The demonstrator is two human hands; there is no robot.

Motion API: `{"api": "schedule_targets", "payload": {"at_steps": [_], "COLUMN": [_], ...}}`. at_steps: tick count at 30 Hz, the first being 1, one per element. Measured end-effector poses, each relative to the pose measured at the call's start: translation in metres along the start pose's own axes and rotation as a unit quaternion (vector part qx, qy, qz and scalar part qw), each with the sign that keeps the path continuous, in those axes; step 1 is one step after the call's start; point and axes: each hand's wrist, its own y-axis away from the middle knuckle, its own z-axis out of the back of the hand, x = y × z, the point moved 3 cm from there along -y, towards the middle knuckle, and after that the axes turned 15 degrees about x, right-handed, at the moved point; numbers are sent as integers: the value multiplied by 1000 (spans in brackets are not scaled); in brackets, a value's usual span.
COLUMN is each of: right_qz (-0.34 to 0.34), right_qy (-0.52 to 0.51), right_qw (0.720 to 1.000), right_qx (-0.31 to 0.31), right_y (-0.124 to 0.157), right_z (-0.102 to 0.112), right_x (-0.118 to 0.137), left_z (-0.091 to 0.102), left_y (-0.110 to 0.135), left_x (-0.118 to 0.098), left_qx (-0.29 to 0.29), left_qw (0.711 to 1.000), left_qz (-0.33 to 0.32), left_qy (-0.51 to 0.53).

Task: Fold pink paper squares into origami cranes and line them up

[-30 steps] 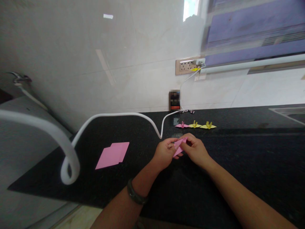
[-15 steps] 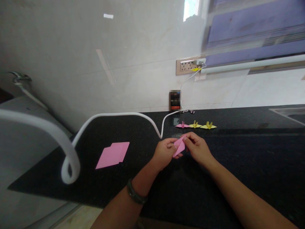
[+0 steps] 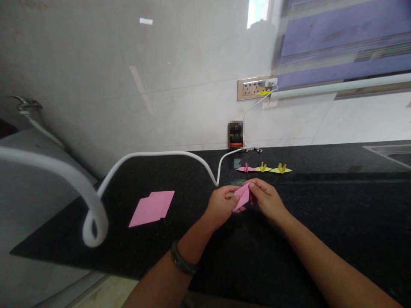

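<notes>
My left hand [image 3: 221, 206] and my right hand [image 3: 266, 199] meet over the black counter [image 3: 321, 214], both pinching a folded piece of pink paper [image 3: 242, 197] held just above it. The left fingers grip its left side, the right fingers its upper right corner. Behind my hands stand a pink paper crane [image 3: 245, 168] and two yellow paper cranes [image 3: 263, 168] [image 3: 281, 169] in a row. A small stack of pink paper sheets [image 3: 152, 208] lies flat to the left.
A thick white hose [image 3: 93, 201] loops over the counter's left end. A phone [image 3: 235, 135] leans on the tiled wall, its white cable running up to a wall socket [image 3: 255, 89]. A sink edge [image 3: 388, 150] shows at far right.
The right hand's fingers have shifted slightly along the top of the pink paper, which now stands a little more upright. The left hand has barely moved.
</notes>
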Motion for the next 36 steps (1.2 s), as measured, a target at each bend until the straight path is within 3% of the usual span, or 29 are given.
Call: {"api": "schedule_targets", "payload": {"at_steps": [14, 36], "right_qz": [-12, 21], "right_qy": [17, 66], "right_qw": [999, 998], "right_qx": [25, -14], "right_y": [2, 3], "right_z": [-13, -2], "right_x": [1, 5], "left_z": [1, -4], "left_y": [-1, 5], "left_x": [4, -6], "left_qx": [-1, 48], "left_qw": [1000, 999], "left_qz": [-10, 1], "left_qy": [-29, 11]}}
